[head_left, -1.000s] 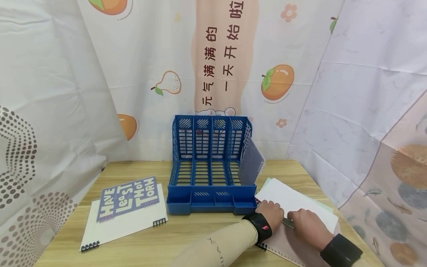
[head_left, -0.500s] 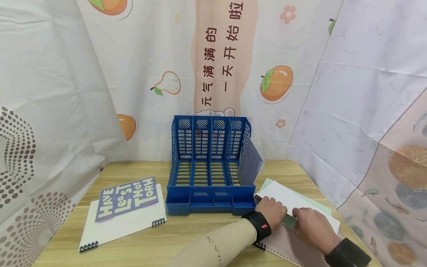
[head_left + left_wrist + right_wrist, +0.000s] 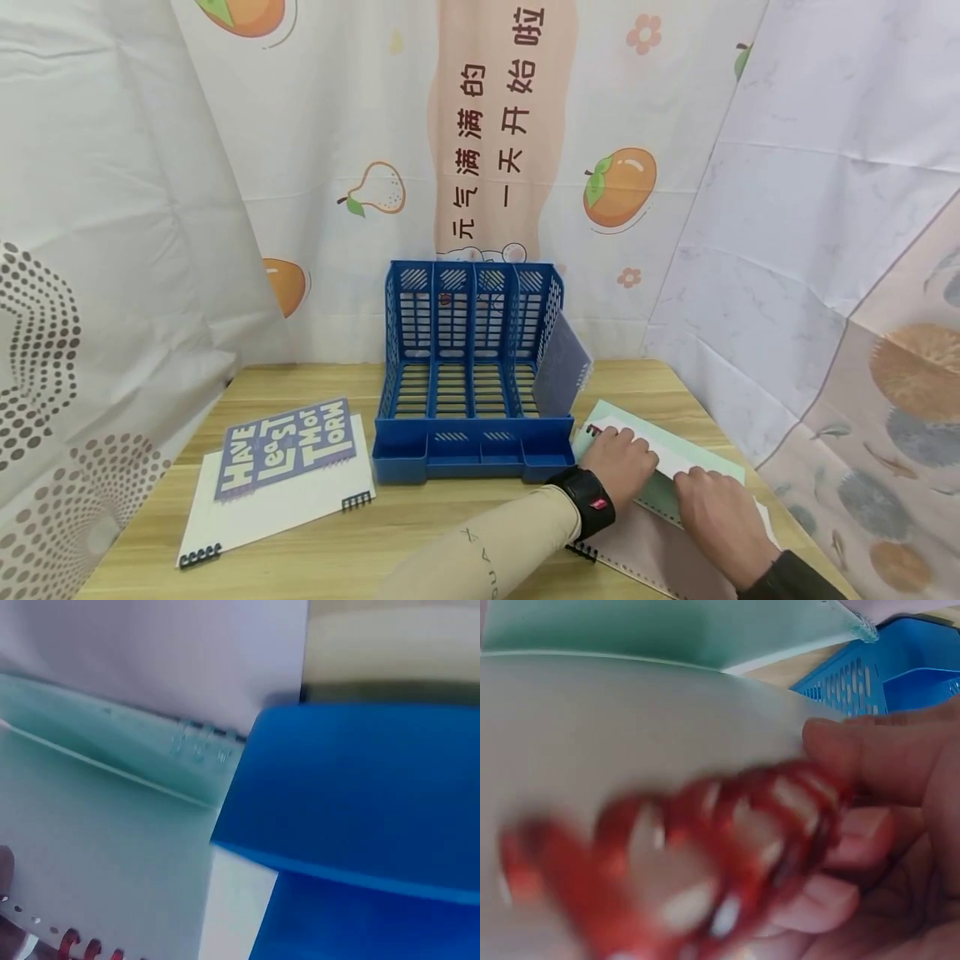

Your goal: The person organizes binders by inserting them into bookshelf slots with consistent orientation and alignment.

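Note:
In the head view, my left hand (image 3: 618,462) and right hand (image 3: 720,521) grip the near edge of a spiral notebook with red rings, its green-grey side (image 3: 658,493) showing between them. The right wrist view has my thumb and fingers pinching that edge around the red binding (image 3: 727,840). In the left wrist view, more red rings (image 3: 91,949) show at the bottom, with only a fingertip at the left edge. Beneath the held notebook lies a brownish-pink notebook (image 3: 645,550) with black rings. A mint-green notebook (image 3: 716,461) lies behind it.
A blue file rack (image 3: 474,437) stands at the table's middle, a small purple-grey notebook (image 3: 564,367) leaning in its right compartment. On the left lie a purple lettered notebook (image 3: 288,446) and a white one (image 3: 277,512) with black rings. Curtains surround the table.
Both hands have shifted slightly right, and the held notebook's near edge has lifted, showing more of its green-grey side. More of the mint-green notebook is uncovered behind it.

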`<state>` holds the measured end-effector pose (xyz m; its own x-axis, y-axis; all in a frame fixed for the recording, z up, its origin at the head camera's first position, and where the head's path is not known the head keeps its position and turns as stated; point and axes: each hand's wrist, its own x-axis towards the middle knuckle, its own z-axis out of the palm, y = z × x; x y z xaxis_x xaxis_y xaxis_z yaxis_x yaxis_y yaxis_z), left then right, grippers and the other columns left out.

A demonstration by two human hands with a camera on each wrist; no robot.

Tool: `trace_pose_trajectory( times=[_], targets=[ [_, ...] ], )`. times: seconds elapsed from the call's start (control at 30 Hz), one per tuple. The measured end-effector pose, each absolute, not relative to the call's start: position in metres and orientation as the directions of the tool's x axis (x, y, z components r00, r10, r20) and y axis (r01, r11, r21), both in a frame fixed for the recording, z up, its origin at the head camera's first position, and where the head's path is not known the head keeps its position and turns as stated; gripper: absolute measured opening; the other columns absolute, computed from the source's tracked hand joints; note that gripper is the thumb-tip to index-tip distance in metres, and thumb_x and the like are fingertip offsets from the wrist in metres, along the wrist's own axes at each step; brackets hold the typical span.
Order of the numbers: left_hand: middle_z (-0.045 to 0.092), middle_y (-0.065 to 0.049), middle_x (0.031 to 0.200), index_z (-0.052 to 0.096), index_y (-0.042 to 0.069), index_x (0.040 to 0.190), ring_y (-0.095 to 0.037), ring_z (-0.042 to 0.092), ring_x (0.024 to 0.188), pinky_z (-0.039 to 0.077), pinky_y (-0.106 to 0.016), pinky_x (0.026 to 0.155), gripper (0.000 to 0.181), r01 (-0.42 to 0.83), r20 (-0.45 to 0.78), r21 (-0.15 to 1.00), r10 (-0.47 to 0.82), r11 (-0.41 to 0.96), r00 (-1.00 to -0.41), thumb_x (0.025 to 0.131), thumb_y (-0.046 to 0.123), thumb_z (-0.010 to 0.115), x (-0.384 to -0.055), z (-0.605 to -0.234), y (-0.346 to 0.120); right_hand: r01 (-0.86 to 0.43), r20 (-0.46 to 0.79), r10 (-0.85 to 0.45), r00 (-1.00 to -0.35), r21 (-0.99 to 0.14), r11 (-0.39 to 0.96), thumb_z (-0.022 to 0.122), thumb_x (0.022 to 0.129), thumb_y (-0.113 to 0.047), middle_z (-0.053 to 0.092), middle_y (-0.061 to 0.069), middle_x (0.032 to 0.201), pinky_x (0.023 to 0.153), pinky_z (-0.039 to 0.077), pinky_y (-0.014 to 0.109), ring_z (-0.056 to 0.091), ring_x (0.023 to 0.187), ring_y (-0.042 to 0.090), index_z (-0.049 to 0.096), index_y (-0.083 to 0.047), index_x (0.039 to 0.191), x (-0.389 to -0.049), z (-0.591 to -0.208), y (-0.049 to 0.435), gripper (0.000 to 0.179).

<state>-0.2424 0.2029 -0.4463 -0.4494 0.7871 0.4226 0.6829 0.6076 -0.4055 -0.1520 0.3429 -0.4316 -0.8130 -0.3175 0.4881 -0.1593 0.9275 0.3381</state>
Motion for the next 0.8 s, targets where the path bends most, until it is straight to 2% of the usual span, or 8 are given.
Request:
trace_pose_trajectory(
  times=[0.23,0.33,0.4,0.5,0.6,0.67,0.73,0.8],
  targets=[
    [0.066,0.021,0.085,0.075,0.041,0.092,-0.002,0.061,0.084,0.043,-0.021,0.075,0.021,0.62,0.588,-0.514,0.77,0.592,-0.247,0.102,0.032,0.06,-0.244,-0.433,0.204,-0.15,0.536,-0.317,-0.782,0.332,0.931,0.066,0.068,0.013,0.041,0.007,0.051,0.035,0.037,0.04,0.043,0.04,0.02,0.04,-0.006,0.061,-0.143,-0.418,0.344,0.033],
    [0.068,0.021,0.088,0.075,0.039,0.095,-0.002,0.062,0.089,0.043,-0.023,0.081,0.021,0.617,0.601,-0.536,0.774,0.576,-0.199,0.102,0.029,0.058,-0.242,-0.424,0.204,-0.136,0.516,-0.301,-0.802,0.333,0.933,0.067,0.07,0.012,0.042,0.006,0.051,0.036,0.039,0.04,0.045,0.041,0.02,0.04,-0.006,0.062,-0.139,-0.411,0.344,0.034],
    [0.069,0.02,0.089,0.075,0.038,0.097,-0.002,0.063,0.091,0.043,-0.024,0.085,0.023,0.617,0.606,-0.544,0.775,0.568,-0.179,0.103,0.026,0.056,-0.241,-0.417,0.203,-0.133,0.516,-0.271,-0.812,0.29,0.948,0.067,0.069,0.013,0.044,0.007,0.053,0.036,0.04,0.041,0.046,0.041,0.021,0.042,-0.004,0.064,-0.138,-0.407,0.344,0.031],
    [0.07,0.019,0.089,0.073,0.035,0.096,-0.004,0.063,0.093,0.044,-0.026,0.091,0.028,0.614,0.646,-0.54,0.751,0.575,-0.135,0.105,0.02,0.051,-0.24,-0.405,0.197,-0.125,0.57,-0.233,-0.788,0.222,0.967,0.064,0.07,0.014,0.042,0.006,0.053,0.034,0.038,0.041,0.044,0.039,0.021,0.043,-0.003,0.065,-0.138,-0.403,0.346,0.027],
    [0.07,0.015,0.097,0.071,0.032,0.099,-0.008,0.064,0.105,0.044,-0.03,0.102,0.036,0.595,0.691,-0.551,0.719,0.586,-0.068,0.107,0.011,0.042,-0.242,-0.392,0.189,-0.118,0.652,-0.199,-0.732,0.166,0.979,0.061,0.075,0.011,0.036,0.001,0.051,0.033,0.033,0.039,0.037,0.038,0.018,0.041,-0.007,0.062,-0.139,-0.402,0.349,0.03],
    [0.071,0.01,0.11,0.071,0.028,0.107,-0.013,0.062,0.116,0.042,-0.034,0.108,0.043,0.582,0.717,-0.553,0.696,0.596,-0.032,0.107,0.007,0.033,-0.246,-0.382,0.186,-0.122,0.697,-0.184,-0.693,0.139,0.983,0.061,0.079,0.007,0.034,-0.001,0.05,0.034,0.031,0.039,0.034,0.038,0.017,0.04,-0.01,0.06,-0.14,-0.402,0.351,0.034],
    [0.068,0.003,0.125,0.069,0.023,0.118,-0.02,0.057,0.127,0.039,-0.037,0.113,0.046,0.574,0.737,-0.544,0.675,0.612,-0.022,0.108,0.006,0.028,-0.253,-0.373,0.182,-0.146,0.737,-0.187,-0.649,0.121,0.982,0.064,0.08,0.003,0.035,0.0,0.05,0.036,0.03,0.039,0.033,0.039,0.016,0.039,-0.012,0.058,-0.142,-0.401,0.353,0.037],
    [0.062,-0.005,0.138,0.064,0.017,0.131,-0.024,0.053,0.135,0.034,-0.04,0.118,0.044,0.588,0.759,-0.504,0.649,0.633,-0.048,0.107,0.006,0.029,-0.26,-0.366,0.179,-0.166,0.769,-0.189,-0.61,0.109,0.98,0.066,0.079,0.001,0.037,0.0,0.05,0.037,0.029,0.038,0.031,0.041,0.015,0.039,-0.014,0.057,-0.142,-0.399,0.355,0.038]
  ],
)
